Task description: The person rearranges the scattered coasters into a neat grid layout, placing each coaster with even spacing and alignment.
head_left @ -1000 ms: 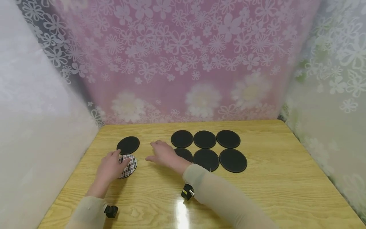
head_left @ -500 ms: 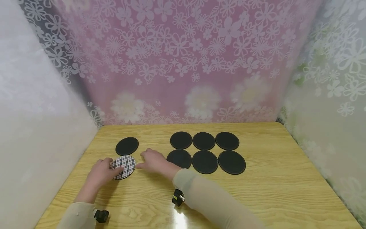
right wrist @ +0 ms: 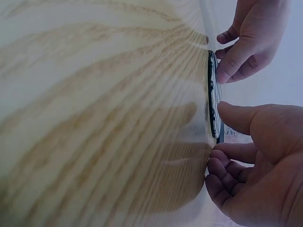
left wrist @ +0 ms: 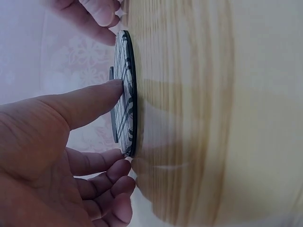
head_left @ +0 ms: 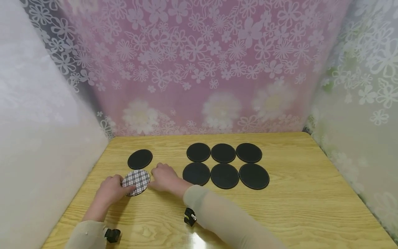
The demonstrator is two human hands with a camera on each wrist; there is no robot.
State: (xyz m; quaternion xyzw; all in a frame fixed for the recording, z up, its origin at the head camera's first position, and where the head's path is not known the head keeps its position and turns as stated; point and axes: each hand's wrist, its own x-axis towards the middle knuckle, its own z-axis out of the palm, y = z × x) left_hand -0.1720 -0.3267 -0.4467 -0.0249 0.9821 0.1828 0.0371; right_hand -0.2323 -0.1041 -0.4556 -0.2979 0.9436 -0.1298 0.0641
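Note:
A round plaid coaster lies pattern side up on the table at the left, just in front of a black coaster. My left hand holds its left side, thumb on top and index finger at the rim. In the left wrist view, the plaid coaster shows a dark edge, and the thumb presses its face. My right hand is at the opposite side, thumb right at the rim. In the right wrist view its other fingers are loosely bent beside the coaster, near the tabletop.
Several black coasters lie in two rows right of my right hand, edges almost meeting. The wood-grain table extends to the right and toward me. A pink floral curtain hangs behind it, and pale sheets stand at both sides.
My right hand has come left to the plaid coaster's rim. The left hand has drawn back slightly to its left side, uncovering more of the pattern. The black coasters stay put.

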